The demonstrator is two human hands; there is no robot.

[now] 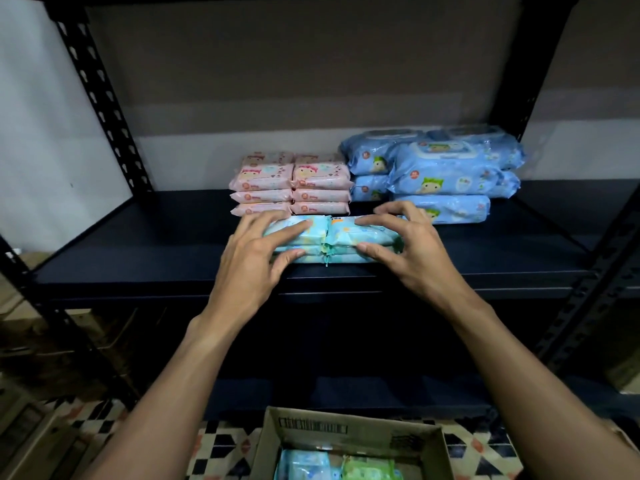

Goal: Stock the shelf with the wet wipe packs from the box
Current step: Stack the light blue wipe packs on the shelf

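While the teal packs point(329, 239) are lying stacked at the front edge of the shelf point(138, 258), long axis running left to right, the left hand point(256, 254) is gripping their left end; the right hand point(412, 247) is gripping their right end.

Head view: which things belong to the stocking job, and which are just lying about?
Job: teal wipe packs, held by left hand and right hand; shelf; box holding more packs; pink packs and blue packs already stocked.
Lying about: cardboard at far left; patterned floor.
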